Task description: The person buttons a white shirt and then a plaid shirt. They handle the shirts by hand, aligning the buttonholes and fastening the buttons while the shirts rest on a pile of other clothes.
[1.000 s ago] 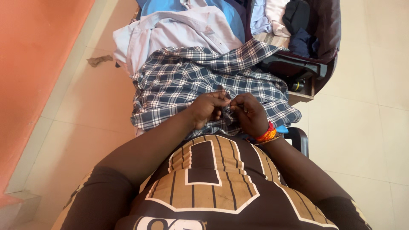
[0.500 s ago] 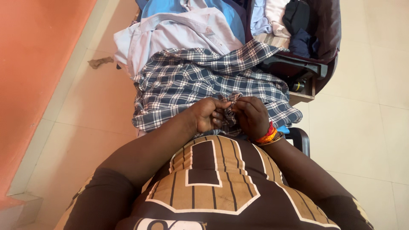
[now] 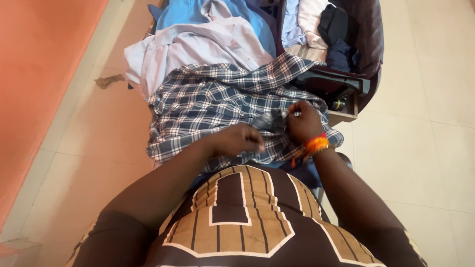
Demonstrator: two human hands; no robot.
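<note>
A blue and white plaid shirt (image 3: 208, 101) lies spread in front of me over a pile of clothes. My right hand (image 3: 303, 121), with an orange and red band at the wrist, pinches a bunched fold of the plaid shirt near its right edge. My left hand (image 3: 236, 140) rests on the shirt's front edge with its fingers curled on the fabric. The two hands are a short way apart. My brown striped jersey fills the bottom of the view.
A pale lilac shirt (image 3: 198, 47) and a blue garment (image 3: 188, 10) lie beyond the plaid shirt. A dark chair (image 3: 368, 44) at the upper right holds more clothes. Cream floor tiles (image 3: 425, 128) lie to the right, an orange wall (image 3: 39, 59) to the left.
My hands were close together working one spot of the shirt. Now my right hand has moved up and right with a fold of cloth, and my left hand has dropped lower.
</note>
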